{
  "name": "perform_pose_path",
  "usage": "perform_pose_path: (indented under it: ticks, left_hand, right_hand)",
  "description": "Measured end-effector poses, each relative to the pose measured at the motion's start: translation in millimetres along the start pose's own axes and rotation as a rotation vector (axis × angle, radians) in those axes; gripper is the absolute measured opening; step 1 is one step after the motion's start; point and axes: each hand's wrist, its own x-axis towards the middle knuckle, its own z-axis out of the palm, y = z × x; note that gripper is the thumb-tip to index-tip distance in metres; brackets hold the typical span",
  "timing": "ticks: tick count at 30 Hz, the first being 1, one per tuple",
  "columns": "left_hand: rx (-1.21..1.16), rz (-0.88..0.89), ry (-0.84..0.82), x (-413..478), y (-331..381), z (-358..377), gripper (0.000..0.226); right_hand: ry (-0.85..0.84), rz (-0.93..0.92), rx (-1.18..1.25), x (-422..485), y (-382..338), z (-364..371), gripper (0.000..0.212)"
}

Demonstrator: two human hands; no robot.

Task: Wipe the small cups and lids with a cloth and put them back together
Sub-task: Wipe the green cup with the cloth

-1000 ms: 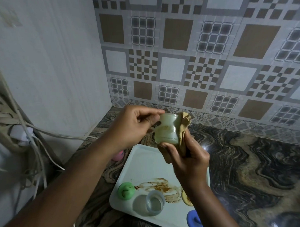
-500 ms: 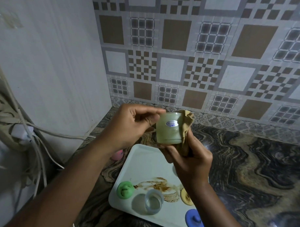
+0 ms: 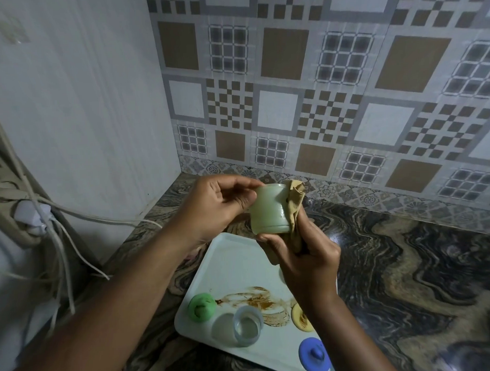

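I hold a small pale green cup (image 3: 268, 209) in the air above a white tray (image 3: 235, 257). My left hand (image 3: 217, 211) pinches the cup's upper rim with thumb and fingers. My right hand (image 3: 304, 255) grips a tan cloth (image 3: 294, 208) against the cup's right side and supports its base. On the tray lie a green lid (image 3: 201, 307), a clear small cup (image 3: 247, 325), a yellow lid (image 3: 301, 316) partly behind my right forearm, and a blue lid (image 3: 313, 355). A brown smear (image 3: 256, 301) stains the tray.
The tray sits on a dark marbled counter (image 3: 408, 276) in a corner with a patterned tiled wall (image 3: 318, 85) behind. White cables (image 3: 60, 247) and a power strip (image 3: 5, 199) hang at the left. A pink object (image 3: 191, 255) peeks out under my left wrist.
The cup has turned in my hands: the oval sticker seen half a second ago no longer faces me. Both hands stay about where they were.
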Motion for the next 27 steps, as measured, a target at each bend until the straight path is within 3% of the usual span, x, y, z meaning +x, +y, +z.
perform_pose_path:
  ticks: [2, 5, 8, 13, 15, 19, 21, 24, 27]
  left_hand:
    - [-0.011, -0.011, 0.018, 1.1, 1.6, 2.3, 0.021]
    - [0.166, 0.128, 0.012, -1.3, 4.1, 6.8, 0.02]
    - [0.187, 0.163, 0.016, -3.5, 4.7, 5.9, 0.024]
    - [0.041, 0.005, -0.003, 1.1, 5.4, -4.1, 0.022]
    - [-0.011, -0.011, 0.016, 1.7, 7.7, -1.5, 0.019]
    - [0.152, 0.122, 0.037, -1.5, 11.0, 6.9, 0.019]
    - [0.172, 0.147, 0.022, -2.2, 12.4, 5.5, 0.025]
    - [0.123, 0.078, -0.008, 2.0, 12.9, -5.4, 0.024]
    - [-0.001, -0.007, -0.011, 6.5, 10.0, -8.1, 0.022]
  right_hand:
    - [-0.014, -0.065, -0.067, -3.8, 3.6, 3.6, 0.069]
    - [-0.022, -0.181, -0.181, -7.6, 9.8, 6.8, 0.065]
    - [-0.011, -0.071, -0.069, -3.5, 6.8, 3.5, 0.07]
    - [0.034, 0.084, 0.114, 3.9, -3.2, 1.5, 0.076]
    - [0.012, 0.006, 0.052, 1.8, -0.7, 3.3, 0.071]
    - [-0.012, -0.18, -0.153, -1.3, 5.9, 8.3, 0.06]
    - [-0.007, -0.124, -0.11, 1.1, 4.4, 7.2, 0.063]
    - [0.002, 0.015, 0.015, 9.0, -2.0, 2.1, 0.071]
    - [0.001, 0.041, 0.072, 10.9, -0.8, 1.8, 0.071]
